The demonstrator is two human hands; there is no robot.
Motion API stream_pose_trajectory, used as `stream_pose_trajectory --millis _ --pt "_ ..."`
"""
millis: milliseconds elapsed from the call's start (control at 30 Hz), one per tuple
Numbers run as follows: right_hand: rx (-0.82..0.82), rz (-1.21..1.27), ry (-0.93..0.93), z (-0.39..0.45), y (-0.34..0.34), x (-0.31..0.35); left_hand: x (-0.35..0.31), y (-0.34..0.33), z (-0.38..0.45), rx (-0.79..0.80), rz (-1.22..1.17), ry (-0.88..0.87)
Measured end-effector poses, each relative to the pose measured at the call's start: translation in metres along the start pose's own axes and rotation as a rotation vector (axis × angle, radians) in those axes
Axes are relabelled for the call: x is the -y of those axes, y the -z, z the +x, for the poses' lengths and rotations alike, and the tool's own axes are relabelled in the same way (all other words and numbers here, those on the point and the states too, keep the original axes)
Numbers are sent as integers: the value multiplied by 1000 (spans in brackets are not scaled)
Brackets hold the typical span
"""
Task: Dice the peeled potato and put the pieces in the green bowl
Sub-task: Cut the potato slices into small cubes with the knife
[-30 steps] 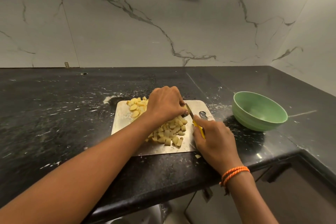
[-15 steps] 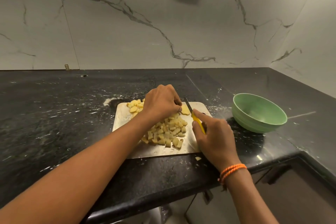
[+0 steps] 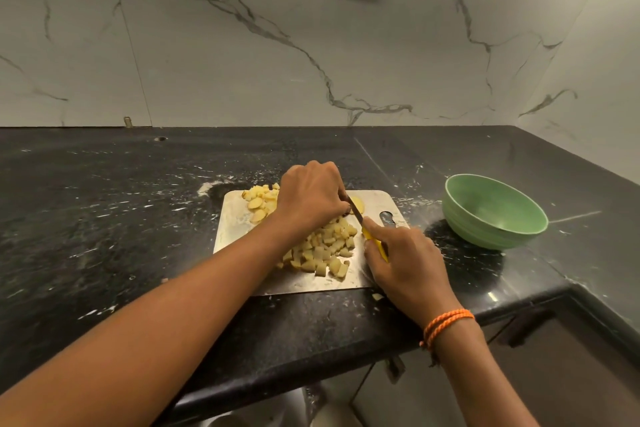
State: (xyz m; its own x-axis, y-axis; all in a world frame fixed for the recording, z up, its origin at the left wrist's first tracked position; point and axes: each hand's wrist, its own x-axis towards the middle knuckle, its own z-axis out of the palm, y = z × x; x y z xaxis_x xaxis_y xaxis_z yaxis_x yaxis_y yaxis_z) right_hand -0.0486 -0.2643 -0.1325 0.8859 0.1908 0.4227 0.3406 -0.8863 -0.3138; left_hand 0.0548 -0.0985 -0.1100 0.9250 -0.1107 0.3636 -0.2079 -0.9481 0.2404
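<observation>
Left hand (image 3: 310, 196) curls over a potato slice (image 3: 358, 204) on the steel board (image 3: 239, 218) — right hand (image 3: 403, 255) grips the knife (image 3: 362, 222). Diced pieces (image 3: 323, 250) lie between the arms; green bowl (image 3: 493, 211) sits right — apart.
</observation>
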Motion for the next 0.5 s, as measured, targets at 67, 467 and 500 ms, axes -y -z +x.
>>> stream_pose_trajectory --millis 67,467,500 --pt "0 13 -16 -14 4 -3 0 0 0 11 -8 1" --pt "-232 343 -178 -35 7 -15 8 -2 5 73 -108 -199" --pt "-257 315 -194 -31 7 -16 8 -3 5 117 -111 -234"
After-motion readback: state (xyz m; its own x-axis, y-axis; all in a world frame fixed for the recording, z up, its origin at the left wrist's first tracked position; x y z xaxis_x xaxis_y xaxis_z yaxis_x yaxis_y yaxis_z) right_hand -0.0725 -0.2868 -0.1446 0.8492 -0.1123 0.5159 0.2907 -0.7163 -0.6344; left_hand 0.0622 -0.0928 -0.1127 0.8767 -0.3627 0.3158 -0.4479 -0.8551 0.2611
